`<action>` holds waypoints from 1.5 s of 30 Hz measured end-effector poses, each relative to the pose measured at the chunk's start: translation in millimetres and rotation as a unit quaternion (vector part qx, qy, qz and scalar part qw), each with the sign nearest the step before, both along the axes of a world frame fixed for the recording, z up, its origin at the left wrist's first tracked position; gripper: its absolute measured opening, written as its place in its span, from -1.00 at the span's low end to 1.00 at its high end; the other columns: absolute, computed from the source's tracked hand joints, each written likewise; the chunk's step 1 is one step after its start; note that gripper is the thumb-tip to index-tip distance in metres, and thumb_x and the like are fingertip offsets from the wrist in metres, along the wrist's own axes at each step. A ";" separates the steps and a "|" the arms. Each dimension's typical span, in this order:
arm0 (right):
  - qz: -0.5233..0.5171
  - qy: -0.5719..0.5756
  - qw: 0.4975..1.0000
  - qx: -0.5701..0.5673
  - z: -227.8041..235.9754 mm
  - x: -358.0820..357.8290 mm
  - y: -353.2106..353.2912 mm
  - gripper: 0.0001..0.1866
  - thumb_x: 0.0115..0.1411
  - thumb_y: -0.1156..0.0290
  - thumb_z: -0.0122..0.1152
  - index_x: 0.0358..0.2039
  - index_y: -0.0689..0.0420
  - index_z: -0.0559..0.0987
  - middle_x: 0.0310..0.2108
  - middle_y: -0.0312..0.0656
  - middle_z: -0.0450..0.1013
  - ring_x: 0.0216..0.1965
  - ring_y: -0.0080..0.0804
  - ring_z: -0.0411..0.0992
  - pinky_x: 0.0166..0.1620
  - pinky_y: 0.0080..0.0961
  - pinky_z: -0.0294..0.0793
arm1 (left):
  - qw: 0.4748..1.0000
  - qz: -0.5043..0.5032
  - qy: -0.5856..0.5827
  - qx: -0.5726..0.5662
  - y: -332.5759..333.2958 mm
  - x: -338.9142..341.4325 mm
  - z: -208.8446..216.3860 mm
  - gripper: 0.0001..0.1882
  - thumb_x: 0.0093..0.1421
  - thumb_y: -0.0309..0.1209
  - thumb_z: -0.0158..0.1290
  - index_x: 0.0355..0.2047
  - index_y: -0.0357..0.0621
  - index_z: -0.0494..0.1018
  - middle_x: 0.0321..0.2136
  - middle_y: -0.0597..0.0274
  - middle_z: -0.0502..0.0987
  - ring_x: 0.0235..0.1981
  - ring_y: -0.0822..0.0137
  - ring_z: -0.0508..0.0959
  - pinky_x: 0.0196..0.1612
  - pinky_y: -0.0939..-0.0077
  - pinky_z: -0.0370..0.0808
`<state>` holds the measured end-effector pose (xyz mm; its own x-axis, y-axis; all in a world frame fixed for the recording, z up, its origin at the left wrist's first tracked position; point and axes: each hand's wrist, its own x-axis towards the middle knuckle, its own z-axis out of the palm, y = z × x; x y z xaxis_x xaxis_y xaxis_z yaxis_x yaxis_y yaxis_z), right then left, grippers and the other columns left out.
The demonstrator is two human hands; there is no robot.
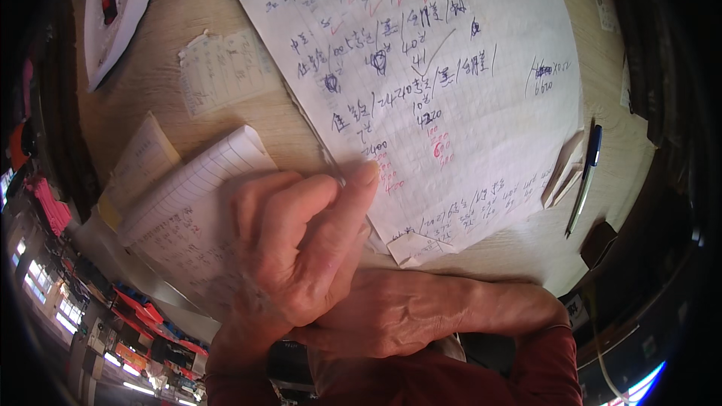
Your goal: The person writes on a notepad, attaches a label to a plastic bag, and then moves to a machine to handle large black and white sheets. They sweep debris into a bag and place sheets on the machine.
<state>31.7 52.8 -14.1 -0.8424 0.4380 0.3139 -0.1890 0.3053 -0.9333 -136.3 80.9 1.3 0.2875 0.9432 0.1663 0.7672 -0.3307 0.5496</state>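
A large white sheet of paper [481,203] with handwriting in dark ink and red marks lies across the table. My left hand [301,244] is over its left edge. The index finger stretches out and its tip rests at a column of red figures, while the other fingers are bent with nothing visible in them. My right hand [387,316] lies across the near side, below the sheet. Its fingers run beneath my left wrist and are hidden. Under and beside my left hand is a lined notebook page [199,180] with writing, its upper edge folded over.
A pen [585,180] lies right of the sheet, near a folded paper [564,173] and a small dark object [599,244]. A paper slip [226,71] rests on the table [301,139]. A white, shoe-like item [124,19] with red and black parts sits at far left.
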 end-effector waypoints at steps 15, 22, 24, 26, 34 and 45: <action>0.016 -0.003 1.000 -0.016 0.0 2.2 -0.1 -0.57 0.26 0.28 0.16 0.05 0.29 0.56 0.02 0.05 0.54 0.11 -0.05 0.48 0.34 -0.10 0.31 | 0.994 -0.020 -0.018 -0.106 5.9 -3.0 18.6 -0.47 0.03 -0.58 0.24 0.09 -0.25 0.59 -0.15 0.15 0.46 -0.19 0.08 0.45 -0.06 0.17 0.44; 0.017 -0.002 1.000 -0.014 1.1 6.0 4.4 -0.56 0.29 0.27 0.13 0.09 0.28 0.54 0.10 0.08 0.49 0.20 -0.02 0.43 0.38 -0.08 0.27 | 0.993 -0.026 -0.026 -0.109 7.3 -3.4 19.6 -0.48 0.05 -0.58 0.22 0.10 -0.27 0.59 -0.16 0.11 0.47 -0.21 0.08 0.47 -0.08 0.18 0.45; 0.013 -0.002 1.000 0.001 0.8 5.9 4.4 -0.56 0.30 0.27 0.12 0.09 0.28 0.53 0.10 0.08 0.49 0.20 -0.02 0.43 0.39 -0.07 0.27 | 0.994 -0.023 -0.023 -0.102 7.4 -3.1 19.2 -0.48 0.05 -0.59 0.21 0.09 -0.28 0.59 -0.17 0.12 0.47 -0.21 0.08 0.47 -0.09 0.18 0.45; -0.006 0.012 1.000 -0.015 0.6 1.8 3.1 -0.56 0.30 0.27 0.12 0.09 0.29 0.53 0.09 0.08 0.49 0.20 -0.03 0.43 0.39 -0.07 0.27 | 0.994 -0.021 -0.022 -0.102 7.4 -2.2 19.3 -0.48 0.05 -0.61 0.21 0.09 -0.27 0.59 -0.17 0.13 0.47 -0.21 0.08 0.47 -0.09 0.18 0.45; 0.010 -0.001 1.000 -0.019 1.7 4.7 3.6 -0.56 0.29 0.27 0.15 0.09 0.28 0.55 0.07 0.08 0.49 0.20 -0.02 0.43 0.38 -0.07 0.28 | 0.996 -0.022 -0.016 -0.085 8.0 -1.1 17.5 -0.49 0.04 -0.63 0.20 0.07 -0.30 0.59 -0.18 0.13 0.47 -0.23 0.08 0.48 -0.12 0.18 0.45; 0.033 -0.008 0.996 -0.081 1.8 3.5 2.6 -0.54 0.29 0.22 0.16 0.10 0.24 0.54 0.08 0.05 0.50 0.19 -0.05 0.43 0.38 -0.10 0.29 | 0.996 -0.035 -0.002 -0.088 6.9 -2.4 18.4 -0.52 0.10 -0.60 0.14 0.09 -0.32 0.58 -0.15 0.09 0.47 -0.21 0.07 0.47 -0.10 0.14 0.46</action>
